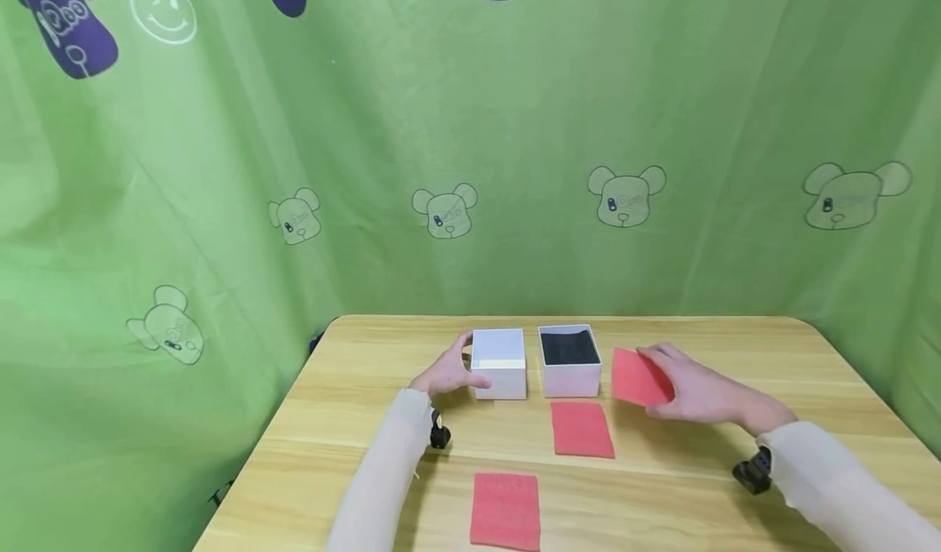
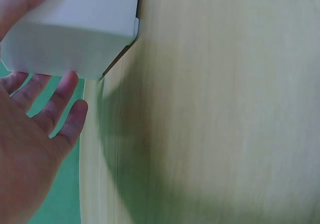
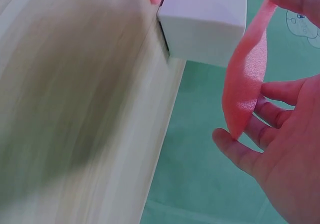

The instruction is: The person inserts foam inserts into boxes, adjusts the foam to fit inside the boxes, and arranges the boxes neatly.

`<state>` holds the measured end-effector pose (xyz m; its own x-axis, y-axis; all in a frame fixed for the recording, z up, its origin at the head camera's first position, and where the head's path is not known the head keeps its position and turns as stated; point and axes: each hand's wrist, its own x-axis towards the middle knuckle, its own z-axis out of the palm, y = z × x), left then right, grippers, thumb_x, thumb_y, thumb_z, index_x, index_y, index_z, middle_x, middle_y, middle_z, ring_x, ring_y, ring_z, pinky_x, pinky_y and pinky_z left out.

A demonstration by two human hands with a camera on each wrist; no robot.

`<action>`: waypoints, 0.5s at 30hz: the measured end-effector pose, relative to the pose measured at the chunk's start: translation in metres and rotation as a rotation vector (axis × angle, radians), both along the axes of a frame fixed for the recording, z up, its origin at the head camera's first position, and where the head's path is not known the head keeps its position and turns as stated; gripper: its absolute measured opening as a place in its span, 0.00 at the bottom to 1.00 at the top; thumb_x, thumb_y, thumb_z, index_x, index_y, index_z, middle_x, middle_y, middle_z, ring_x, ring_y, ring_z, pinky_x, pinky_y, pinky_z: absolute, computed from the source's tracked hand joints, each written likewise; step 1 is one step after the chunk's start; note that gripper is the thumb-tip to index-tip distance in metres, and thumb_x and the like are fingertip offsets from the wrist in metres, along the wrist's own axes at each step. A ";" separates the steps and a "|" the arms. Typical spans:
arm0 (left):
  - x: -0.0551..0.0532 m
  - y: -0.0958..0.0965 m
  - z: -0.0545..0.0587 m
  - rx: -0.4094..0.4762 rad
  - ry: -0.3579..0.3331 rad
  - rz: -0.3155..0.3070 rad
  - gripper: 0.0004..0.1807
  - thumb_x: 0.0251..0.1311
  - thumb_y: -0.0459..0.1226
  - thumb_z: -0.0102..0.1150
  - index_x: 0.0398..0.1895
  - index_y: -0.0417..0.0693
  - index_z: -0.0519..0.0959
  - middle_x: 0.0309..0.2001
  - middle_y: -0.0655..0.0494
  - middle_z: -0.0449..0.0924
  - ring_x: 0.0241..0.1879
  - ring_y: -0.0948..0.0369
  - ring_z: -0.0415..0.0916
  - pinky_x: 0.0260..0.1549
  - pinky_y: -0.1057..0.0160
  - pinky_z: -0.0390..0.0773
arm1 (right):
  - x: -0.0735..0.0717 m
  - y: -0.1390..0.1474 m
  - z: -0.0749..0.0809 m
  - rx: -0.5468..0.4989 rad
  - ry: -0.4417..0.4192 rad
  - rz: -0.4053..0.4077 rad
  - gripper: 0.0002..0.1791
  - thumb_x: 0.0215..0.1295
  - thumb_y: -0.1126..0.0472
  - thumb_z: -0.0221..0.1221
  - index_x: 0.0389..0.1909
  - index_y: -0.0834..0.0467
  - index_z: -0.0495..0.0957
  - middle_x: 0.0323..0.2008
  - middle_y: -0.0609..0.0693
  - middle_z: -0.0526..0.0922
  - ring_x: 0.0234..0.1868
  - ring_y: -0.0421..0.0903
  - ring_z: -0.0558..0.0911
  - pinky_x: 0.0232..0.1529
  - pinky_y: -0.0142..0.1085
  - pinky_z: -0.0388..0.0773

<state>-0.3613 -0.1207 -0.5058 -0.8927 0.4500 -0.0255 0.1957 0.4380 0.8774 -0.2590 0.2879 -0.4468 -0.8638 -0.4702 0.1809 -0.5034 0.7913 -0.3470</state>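
Note:
My left hand (image 1: 452, 370) holds a white box (image 1: 501, 382) by its left side, thumb at the front and fingers toward the back. In the left wrist view the fingertips meet the side of that box (image 2: 65, 49). My right hand (image 1: 698, 389) grips a soft red square sheet (image 1: 638, 376) by its edges, raised and tilted over the right part of the table. The right wrist view shows this sheet (image 3: 247, 77) bowed between thumb and fingers. Just left of it stands a second white box (image 1: 572, 380), open at the top, with black material (image 1: 569, 348) inside.
Two more red squares lie flat on the wooden table (image 1: 353, 372): one red square (image 1: 582, 429) before the second box, another red square (image 1: 505, 511) nearer the front. A green curtain (image 1: 515, 266) with bear drawings hangs behind the table and along both sides.

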 end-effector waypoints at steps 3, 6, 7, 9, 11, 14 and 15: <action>0.000 0.000 -0.001 0.010 -0.004 -0.002 0.63 0.38 0.36 0.77 0.74 0.46 0.42 0.68 0.49 0.57 0.58 0.52 0.66 0.56 0.53 0.69 | 0.000 -0.005 0.002 0.000 0.006 0.010 0.51 0.45 0.47 0.71 0.64 0.70 0.59 0.57 0.60 0.66 0.47 0.49 0.72 0.44 0.42 0.75; 0.000 -0.001 0.000 0.009 -0.004 0.000 0.63 0.37 0.36 0.77 0.74 0.46 0.43 0.68 0.50 0.57 0.58 0.53 0.66 0.57 0.54 0.68 | 0.000 -0.012 0.005 -0.007 0.000 0.018 0.52 0.46 0.47 0.71 0.65 0.70 0.58 0.58 0.61 0.65 0.50 0.51 0.71 0.48 0.46 0.74; 0.000 -0.001 0.000 0.012 -0.002 -0.001 0.63 0.37 0.36 0.77 0.74 0.46 0.43 0.68 0.49 0.57 0.58 0.52 0.66 0.57 0.54 0.68 | 0.000 -0.015 0.006 -0.007 -0.001 0.018 0.52 0.46 0.46 0.70 0.66 0.70 0.58 0.59 0.61 0.65 0.52 0.52 0.71 0.50 0.48 0.73; 0.000 -0.002 0.000 0.018 0.001 -0.007 0.62 0.38 0.36 0.76 0.74 0.45 0.44 0.68 0.49 0.57 0.58 0.52 0.66 0.56 0.54 0.68 | -0.001 -0.020 0.009 -0.010 -0.009 0.024 0.52 0.47 0.45 0.70 0.66 0.69 0.57 0.60 0.61 0.64 0.54 0.53 0.70 0.51 0.49 0.73; 0.000 -0.002 0.000 0.022 0.000 -0.013 0.61 0.38 0.35 0.76 0.74 0.45 0.44 0.67 0.49 0.58 0.58 0.52 0.66 0.56 0.55 0.69 | -0.003 -0.027 0.013 -0.009 -0.019 0.026 0.53 0.47 0.44 0.69 0.67 0.68 0.56 0.60 0.60 0.64 0.54 0.54 0.70 0.50 0.49 0.74; 0.000 -0.002 0.000 0.037 -0.003 -0.022 0.61 0.39 0.34 0.76 0.74 0.44 0.44 0.65 0.47 0.60 0.57 0.51 0.67 0.54 0.56 0.71 | -0.006 -0.039 0.018 -0.002 -0.016 0.036 0.54 0.47 0.42 0.69 0.67 0.67 0.56 0.60 0.59 0.64 0.52 0.53 0.70 0.47 0.48 0.75; 0.000 -0.002 -0.001 0.039 -0.006 -0.023 0.61 0.39 0.33 0.76 0.74 0.44 0.44 0.65 0.47 0.60 0.57 0.51 0.67 0.54 0.56 0.71 | -0.008 -0.044 0.020 0.002 -0.012 0.042 0.54 0.47 0.42 0.69 0.68 0.67 0.56 0.61 0.59 0.64 0.53 0.53 0.70 0.48 0.48 0.74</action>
<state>-0.3611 -0.1227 -0.5066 -0.8820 0.4711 -0.0129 0.1997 0.3985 0.8952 -0.2672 0.2442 -0.4268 -0.8453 -0.5067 0.1695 -0.5322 0.7703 -0.3513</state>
